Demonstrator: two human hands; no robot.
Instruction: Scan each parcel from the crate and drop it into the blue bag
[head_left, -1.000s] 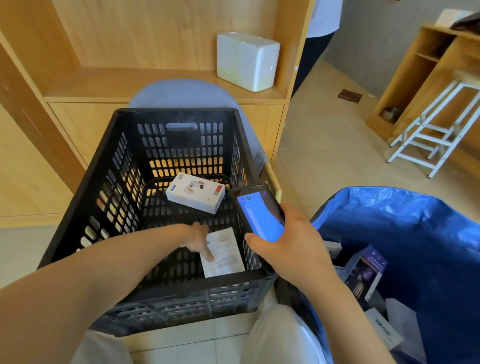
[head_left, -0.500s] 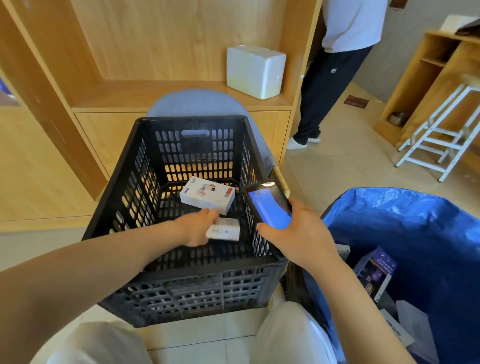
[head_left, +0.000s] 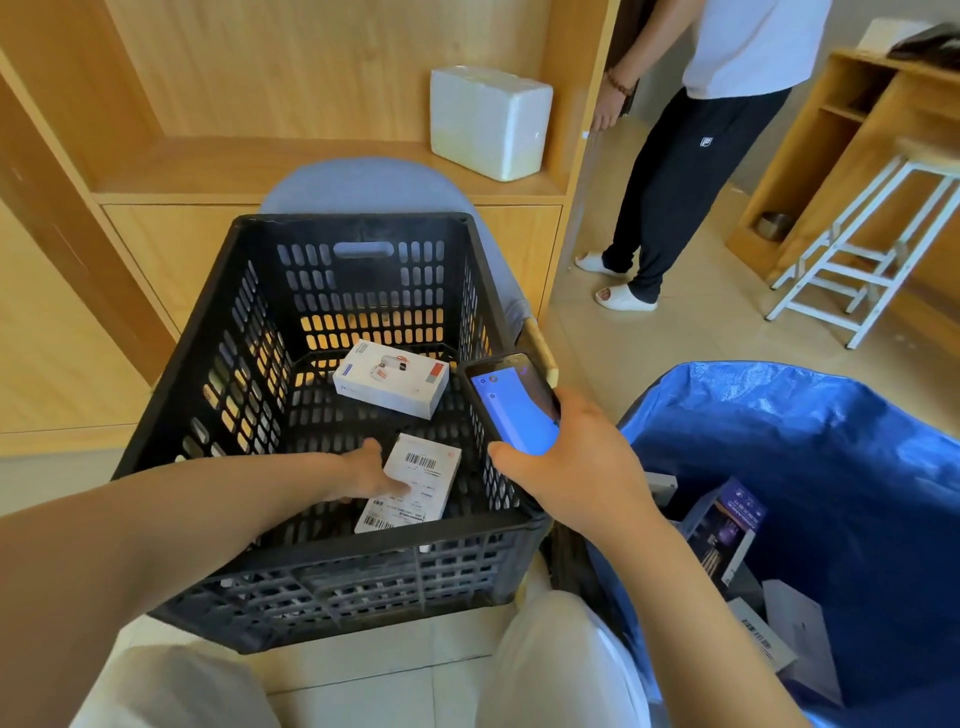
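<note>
- The left hand (head_left: 371, 475) covers the left edge of the labelled parcel (head_left: 415, 480) — its fingertips beneath cannot be seen.
- The label's print is too small to read.
- The right hand (head_left: 571, 467) hides the lower end of the phone (head_left: 511, 402).
- The blue bag (head_left: 831, 441) is cut off at the right edge — the boxes inside (head_left: 727, 525) show only partly.
- The standing person (head_left: 691, 145) is cropped above the chest.

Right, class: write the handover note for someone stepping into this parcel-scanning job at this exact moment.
Left hand: in the black crate, fingers on the labelled parcel, barcodes up.
Right hand: grips the phone scanner above the crate's right wall.
Done: several parcels lie in the blue bag.
Left: scan and bag this parcel, then the white product box at the crate's back.
</note>
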